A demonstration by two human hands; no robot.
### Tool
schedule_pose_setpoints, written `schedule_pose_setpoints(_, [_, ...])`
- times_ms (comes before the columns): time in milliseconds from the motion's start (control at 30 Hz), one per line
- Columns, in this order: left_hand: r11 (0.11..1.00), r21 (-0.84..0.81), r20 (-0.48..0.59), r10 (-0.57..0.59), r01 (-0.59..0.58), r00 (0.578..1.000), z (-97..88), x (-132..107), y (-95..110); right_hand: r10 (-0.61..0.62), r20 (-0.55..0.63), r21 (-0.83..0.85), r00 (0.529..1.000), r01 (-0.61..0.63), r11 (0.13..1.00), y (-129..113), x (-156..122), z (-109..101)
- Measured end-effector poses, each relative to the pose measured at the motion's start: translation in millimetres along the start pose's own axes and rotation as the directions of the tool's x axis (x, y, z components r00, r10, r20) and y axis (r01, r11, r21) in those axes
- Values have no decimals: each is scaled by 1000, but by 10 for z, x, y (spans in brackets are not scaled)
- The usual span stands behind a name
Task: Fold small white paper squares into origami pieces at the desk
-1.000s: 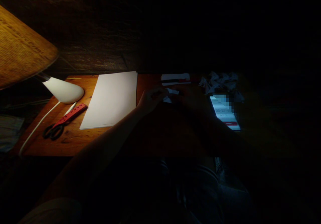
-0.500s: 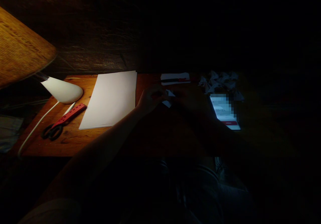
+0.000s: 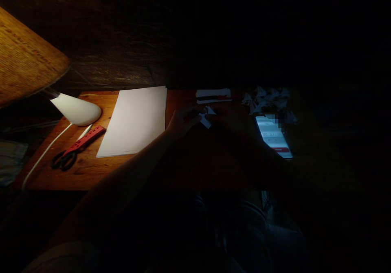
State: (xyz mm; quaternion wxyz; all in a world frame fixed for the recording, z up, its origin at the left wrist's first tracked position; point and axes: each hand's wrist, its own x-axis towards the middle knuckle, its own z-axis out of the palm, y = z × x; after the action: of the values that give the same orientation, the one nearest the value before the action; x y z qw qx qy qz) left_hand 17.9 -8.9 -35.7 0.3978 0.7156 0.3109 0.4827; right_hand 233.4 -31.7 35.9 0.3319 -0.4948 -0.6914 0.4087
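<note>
A small folded piece of white paper (image 3: 205,120) is held between both hands over the middle of the wooden table. My left hand (image 3: 185,120) is closed on its left side, with the fingertips pinching the paper. On the opposite side my right hand (image 3: 224,118) grips the paper too, though deep shadow hides most of its fingers. Just beyond the hands lies a small stack of white paper strips (image 3: 214,91), with a dark and red slender tool (image 3: 224,97) across it. Several folded paper pieces (image 3: 265,97) sit in a pile at the back right.
A stack of white sheets (image 3: 134,122) lies left of the hands. Farther left are scissors in a red sheath (image 3: 84,142) and a lamp (image 3: 76,110) with its cord. A lit phone (image 3: 273,136) rests on the right. The wooden table (image 3: 100,175) is dark toward the right.
The paper between my hands has turned slightly and shows more of its folded shape. My fingers have shifted a little around it. Everything else on the table stays put.
</note>
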Motion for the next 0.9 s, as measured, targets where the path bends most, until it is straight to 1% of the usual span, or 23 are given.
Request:
schedule_pose_setpoints(133, [1000,26,-22,-2,3,1000,26,10,-2,-36,37,55,999,34,998,135,62,72])
schedule_pose_setpoints(200, [998,53,-41,-18,21,999,38,17,-12,-30,60,116,998,23,993,210,98,95])
schedule_pose_setpoints(267, [996,80,-58,-38,42,998,44,23,-32,-64,65,134,996,55,989,254,114,97])
schedule_pose_setpoints(400, [995,76,-51,-58,61,997,37,24,-84,-105,43,131,994,99,986,244,88,64])
schedule_pose_setpoints(567, [999,43,-8,-7,7,1000,12,2,-80,-55,16,170,998,52,984,200,75,43])
schedule_pose_setpoints(700, [1000,29,19,11,-11,1000,-6,-4,-36,-72,23,146,997,68,987,234,96,44])
schedule_pose_setpoints(800, [999,37,7,-8,8,1000,-1,3,-18,-86,-4,163,996,85,983,291,120,64])
schedule_pose_setpoints(900, [997,64,-22,-28,30,999,23,12,-13,-118,17,142,993,114,983,317,128,60])
